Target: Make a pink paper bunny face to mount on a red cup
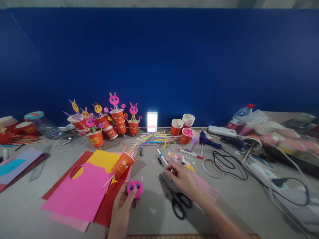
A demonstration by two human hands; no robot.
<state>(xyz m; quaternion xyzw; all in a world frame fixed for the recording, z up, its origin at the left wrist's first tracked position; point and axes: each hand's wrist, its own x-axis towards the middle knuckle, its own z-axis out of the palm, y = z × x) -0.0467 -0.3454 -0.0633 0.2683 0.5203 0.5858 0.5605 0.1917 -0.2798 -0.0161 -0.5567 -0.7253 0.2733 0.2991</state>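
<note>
A round pink paper bunny face with dark eyes and small ears is pinched between the thumb and fingers of my left hand. My right hand is closed over the table beside the markers; a small item at its fingertips is too unclear to name. Black-handled scissors lie just below that hand, blades pointing up and left. Near its fingers are a white marker and a black pen. An orange paper cup with sticks poking out lies tilted on the paper sheets, above my left hand.
Pink paper, yellow and red sheets spread at left. Finished cup figures stand behind them. Pipe cleaners lie at the back centre, near stacked cups. A blue glue gun, black cable and power strip occupy the right.
</note>
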